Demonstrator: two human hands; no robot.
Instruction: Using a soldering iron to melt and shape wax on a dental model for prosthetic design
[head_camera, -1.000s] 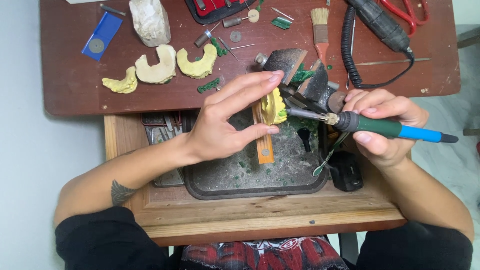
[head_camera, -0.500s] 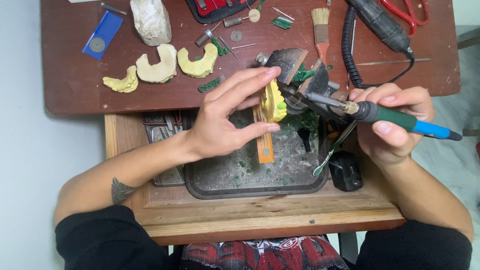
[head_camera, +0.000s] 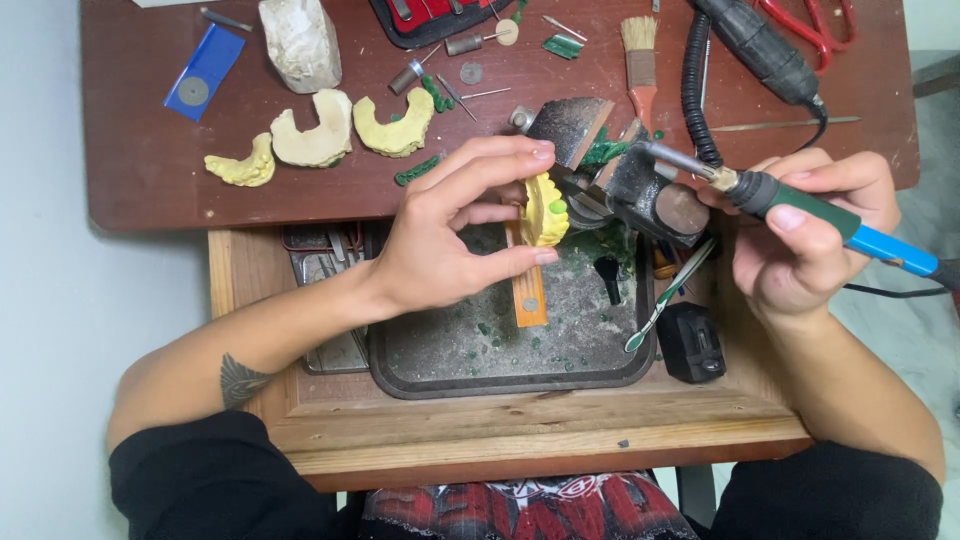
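Note:
My left hand (head_camera: 455, 230) grips a yellow dental cast (head_camera: 543, 208) with green wax on it, held on edge over the dark tray (head_camera: 500, 375). My right hand (head_camera: 805, 245) holds a pen-like electric tool with a green and blue handle (head_camera: 845, 225); its metal tip (head_camera: 672, 158) points left and sits over a dark block (head_camera: 655, 190), a short way right of the cast.
Three more plaster casts (head_camera: 320, 135) lie on the brown desk (head_camera: 140, 170), with a white stone block (head_camera: 298, 42), a brush (head_camera: 640, 55), a black handpiece with coiled cord (head_camera: 750, 45) and small burs. An orange stick (head_camera: 527, 295) and a spatula (head_camera: 670, 295) rest in the tray.
My right hand has lifted and drawn the tool to the right, away from the cast. The left hand keeps the cast in nearly the same place.

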